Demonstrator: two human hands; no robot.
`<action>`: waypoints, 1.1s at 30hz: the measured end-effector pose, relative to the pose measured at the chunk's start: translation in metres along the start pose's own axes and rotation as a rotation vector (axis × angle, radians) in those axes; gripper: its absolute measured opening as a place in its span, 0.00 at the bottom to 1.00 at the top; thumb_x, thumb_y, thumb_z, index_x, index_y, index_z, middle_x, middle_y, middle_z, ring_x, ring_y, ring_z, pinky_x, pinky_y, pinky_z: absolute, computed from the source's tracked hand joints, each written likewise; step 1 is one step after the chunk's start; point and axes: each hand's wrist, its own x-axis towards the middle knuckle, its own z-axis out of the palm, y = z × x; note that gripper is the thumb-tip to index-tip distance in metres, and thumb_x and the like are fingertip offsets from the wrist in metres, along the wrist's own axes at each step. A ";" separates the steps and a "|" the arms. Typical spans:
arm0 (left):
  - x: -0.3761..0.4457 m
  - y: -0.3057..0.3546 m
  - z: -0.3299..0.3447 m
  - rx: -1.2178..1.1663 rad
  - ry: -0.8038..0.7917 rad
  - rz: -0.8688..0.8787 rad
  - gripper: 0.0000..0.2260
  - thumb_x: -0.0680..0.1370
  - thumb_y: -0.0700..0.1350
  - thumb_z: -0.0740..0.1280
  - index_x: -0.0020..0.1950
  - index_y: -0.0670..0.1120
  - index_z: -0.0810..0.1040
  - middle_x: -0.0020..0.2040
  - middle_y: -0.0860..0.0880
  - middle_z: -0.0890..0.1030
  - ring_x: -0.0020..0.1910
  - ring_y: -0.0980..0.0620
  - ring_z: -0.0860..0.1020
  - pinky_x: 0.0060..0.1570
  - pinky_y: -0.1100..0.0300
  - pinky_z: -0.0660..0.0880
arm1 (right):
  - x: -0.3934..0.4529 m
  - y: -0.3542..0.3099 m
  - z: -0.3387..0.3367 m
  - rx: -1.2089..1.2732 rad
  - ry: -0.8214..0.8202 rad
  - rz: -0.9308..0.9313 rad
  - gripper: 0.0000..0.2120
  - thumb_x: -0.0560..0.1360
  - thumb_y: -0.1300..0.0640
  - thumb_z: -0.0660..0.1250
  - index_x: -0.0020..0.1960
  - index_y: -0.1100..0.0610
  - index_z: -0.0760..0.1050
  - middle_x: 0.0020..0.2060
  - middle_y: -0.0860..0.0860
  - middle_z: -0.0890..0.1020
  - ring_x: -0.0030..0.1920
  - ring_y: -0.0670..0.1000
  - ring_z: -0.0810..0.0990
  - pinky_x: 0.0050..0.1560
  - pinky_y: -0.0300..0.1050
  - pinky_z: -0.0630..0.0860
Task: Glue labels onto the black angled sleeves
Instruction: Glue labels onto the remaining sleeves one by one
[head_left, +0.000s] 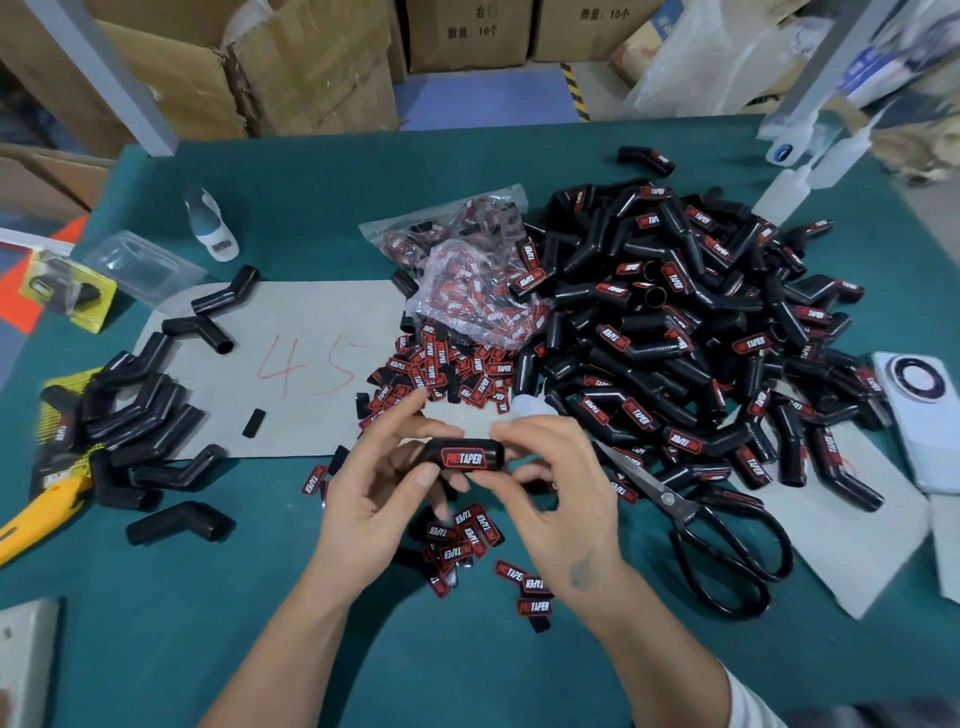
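Both hands hold one black angled sleeve (465, 457) above the green table; a red and white label faces up on it. My left hand (379, 493) grips its left end between thumb and fingers. My right hand (550, 483) grips the right end with curled fingers. Loose red labels (467, 535) lie under my hands and more (431, 369) lie just beyond. A big heap of labelled sleeves (675, 322) fills the right. Unlabelled sleeves (140, 421) are piled at the left.
Black scissors (701, 525) lie right of my right hand. A plastic bag of labels (467, 275) sits mid-table. Glue bottles (789, 192) stand at the far right, a phone (914, 410) at the right edge, a yellow knife (36, 514) at the left. Cardboard boxes (291, 67) stand behind the table.
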 end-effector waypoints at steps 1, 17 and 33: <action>0.000 -0.001 -0.001 -0.003 0.001 0.003 0.24 0.86 0.48 0.66 0.81 0.48 0.68 0.65 0.40 0.80 0.48 0.41 0.83 0.39 0.54 0.82 | 0.001 0.000 -0.003 -0.036 -0.003 -0.077 0.13 0.79 0.57 0.73 0.63 0.51 0.79 0.56 0.45 0.77 0.55 0.42 0.80 0.51 0.38 0.79; 0.010 -0.007 -0.011 0.280 0.146 -0.085 0.14 0.86 0.44 0.60 0.64 0.51 0.84 0.57 0.43 0.80 0.54 0.43 0.80 0.48 0.56 0.79 | 0.052 0.067 -0.075 -0.760 0.280 0.240 0.10 0.79 0.51 0.73 0.60 0.48 0.82 0.55 0.45 0.80 0.58 0.51 0.77 0.52 0.57 0.79; 0.020 -0.001 -0.103 1.350 0.534 -0.129 0.14 0.78 0.33 0.70 0.59 0.46 0.85 0.61 0.46 0.80 0.63 0.39 0.75 0.63 0.44 0.71 | 0.029 0.045 -0.065 -0.333 -0.351 0.345 0.36 0.80 0.68 0.63 0.80 0.39 0.63 0.65 0.33 0.76 0.56 0.39 0.75 0.56 0.37 0.71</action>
